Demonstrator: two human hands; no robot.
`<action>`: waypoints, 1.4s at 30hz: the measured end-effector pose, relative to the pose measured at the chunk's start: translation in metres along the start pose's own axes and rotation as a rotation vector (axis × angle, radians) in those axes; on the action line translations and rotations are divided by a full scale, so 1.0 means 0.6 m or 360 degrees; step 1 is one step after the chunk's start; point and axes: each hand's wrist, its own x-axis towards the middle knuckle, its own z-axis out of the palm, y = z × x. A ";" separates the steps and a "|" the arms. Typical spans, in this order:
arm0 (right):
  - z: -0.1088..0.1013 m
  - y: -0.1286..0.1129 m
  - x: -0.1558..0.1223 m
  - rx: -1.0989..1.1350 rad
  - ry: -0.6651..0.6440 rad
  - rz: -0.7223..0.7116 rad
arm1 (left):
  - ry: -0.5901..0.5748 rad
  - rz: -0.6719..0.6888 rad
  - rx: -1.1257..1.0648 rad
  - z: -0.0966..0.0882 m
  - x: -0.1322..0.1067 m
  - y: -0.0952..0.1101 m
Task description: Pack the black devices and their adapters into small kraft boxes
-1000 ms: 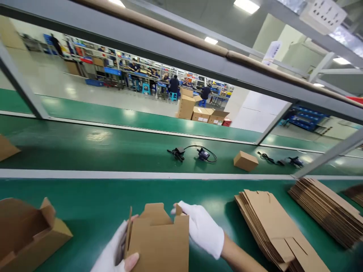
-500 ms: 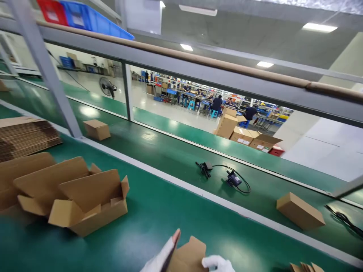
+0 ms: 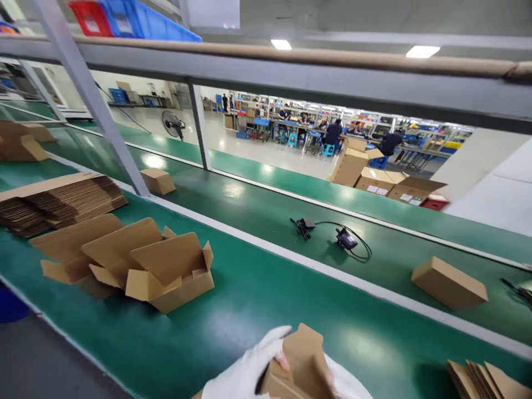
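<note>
Near the bottom edge, a brown cardboard box (image 3: 305, 354), partly folded with a flap standing up, is between my two hands. My left hand (image 3: 260, 360), in a white glove with bare fingertips, grips its left side. Around the right side is my right hand (image 3: 344, 379), also white-gloved, with its fingers mostly hidden behind the cardboard. To the left on the green bench stand several open cardboard boxes (image 3: 183, 296) with lids raised. A pile of flat cardboard (image 3: 87, 202) lies beyond them, and more folded cardboard pieces (image 3: 486, 379) are at the lower right.
Behind a pale divider strip (image 3: 299, 263), the green conveyor carries a small dark device with a cable (image 3: 346, 239) and closed boxes (image 3: 449, 282). A slanted metal post (image 3: 100, 105) and a crossbar (image 3: 291, 69) stand ahead. People sit at distant workbenches.
The view has tilted down and swung left. My hands have moved further into view, and the cardboard between them has turned and shows more of its folded inside.
</note>
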 end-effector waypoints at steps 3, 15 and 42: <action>0.025 0.009 -0.007 0.0436 -0.0166 0.0121 | 0.0050 0.0028 0.0004 0.008 -0.001 0.028; 0.024 -0.095 0.012 -0.0681 -0.0678 0.0400 | -0.0049 -0.0166 0.0234 0.017 -0.006 0.053; -0.037 -0.076 0.058 -0.0988 0.1067 0.0025 | 0.0814 -0.0329 0.0289 -0.055 0.039 0.008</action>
